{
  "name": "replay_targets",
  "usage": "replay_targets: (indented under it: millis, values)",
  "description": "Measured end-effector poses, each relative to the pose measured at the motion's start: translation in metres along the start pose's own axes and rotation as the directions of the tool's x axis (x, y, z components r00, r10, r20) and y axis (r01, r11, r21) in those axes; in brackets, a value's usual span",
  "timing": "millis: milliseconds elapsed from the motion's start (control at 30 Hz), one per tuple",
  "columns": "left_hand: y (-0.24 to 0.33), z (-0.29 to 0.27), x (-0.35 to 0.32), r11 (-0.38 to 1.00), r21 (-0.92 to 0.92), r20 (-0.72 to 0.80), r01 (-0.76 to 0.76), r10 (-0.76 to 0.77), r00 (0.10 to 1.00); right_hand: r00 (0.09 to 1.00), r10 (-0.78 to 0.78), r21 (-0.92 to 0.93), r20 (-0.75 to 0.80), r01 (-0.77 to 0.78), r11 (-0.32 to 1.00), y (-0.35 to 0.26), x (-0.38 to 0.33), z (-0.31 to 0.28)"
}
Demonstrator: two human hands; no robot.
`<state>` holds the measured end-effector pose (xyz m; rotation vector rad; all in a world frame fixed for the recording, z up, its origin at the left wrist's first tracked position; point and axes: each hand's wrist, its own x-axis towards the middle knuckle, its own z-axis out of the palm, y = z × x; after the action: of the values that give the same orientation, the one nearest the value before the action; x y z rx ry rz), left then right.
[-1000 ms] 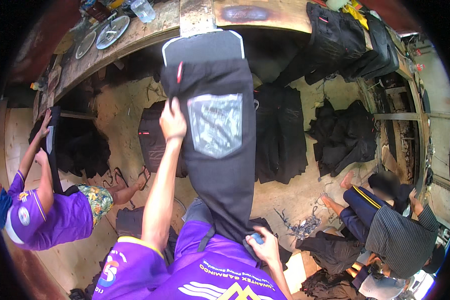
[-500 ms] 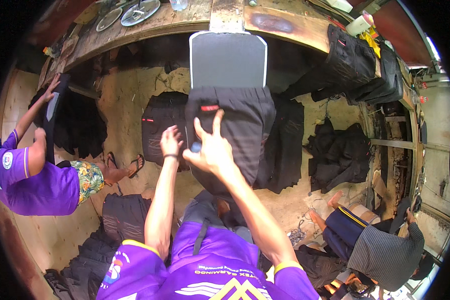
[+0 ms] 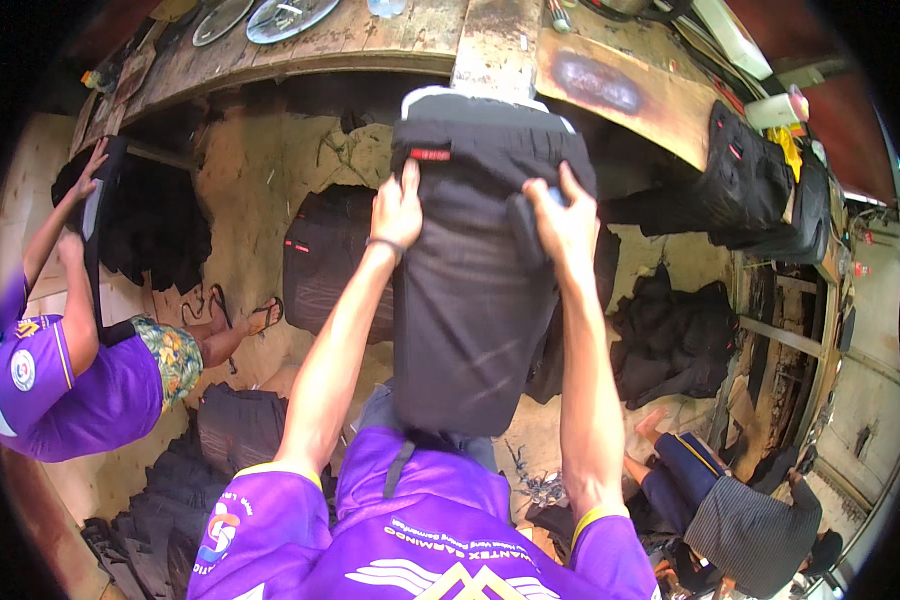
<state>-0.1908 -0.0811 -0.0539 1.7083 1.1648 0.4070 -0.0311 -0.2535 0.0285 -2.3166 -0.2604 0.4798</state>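
Note:
Black trousers [image 3: 470,270] with a small red label near the waistband are drawn over a flat board [image 3: 440,98], whose pale rounded end shows above the waist. My left hand [image 3: 398,212] grips the left edge of the cloth, just below the label. On the opposite edge, my right hand [image 3: 568,225] is closed on a bunched fold of the same trousers. Something blue shows at its thumb, too small to name. The lower part of the trousers hangs toward my body.
A wooden bench [image 3: 370,60] with a scorched panel [image 3: 595,83] and round metal plates [image 3: 288,18] runs across the far side. Folded black garments [image 3: 750,165] hang at its right. Black cloth piles [image 3: 675,335] lie around. Co-workers sit left [image 3: 90,370] and lower right [image 3: 750,520].
The trousers have been pulled farther up over the board, covering most of its grey face. My left hand has moved up onto the cloth; my right hand has gone from its middle to the right edge.

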Motion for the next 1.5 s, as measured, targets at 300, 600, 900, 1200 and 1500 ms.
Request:
replay_targets:
  millis: [300, 600, 900, 1200, 1500]
  values:
    - [0.034, 0.027, 0.092, 0.916, 0.173, -0.423, -0.362, 0.401, 0.812, 0.999, 0.039, 0.035, -0.026, -0.038, 0.999, -0.034, 0.101, 0.012]
    - [0.102, 0.005, 0.035, 0.671, 0.612, 0.311, -0.418, 0.282, 0.908, 1.0, 0.003, 0.115, -0.009, -0.001, 0.993, -0.028, 0.098, 0.012]
    - [0.091, 0.01, 0.065, 0.813, 0.224, 0.649, -0.538, 0.287, 0.705, 0.999, -0.03, 0.142, -0.017, 0.032, 0.989, -0.022, 0.098, 0.015]
    - [0.113, 0.021, 0.053, 0.835, 0.376, -0.04, -0.402, 0.448, 0.893, 0.998, -0.061, 0.168, -0.012, 0.062, 0.984, -0.026, 0.09, 0.009]
    - [0.07, 0.058, 0.065, 0.543, 0.597, 0.093, -0.591, 0.685, 0.723, 0.999, -0.023, 0.149, -0.031, 0.027, 0.988, -0.03, 0.107, 0.02]
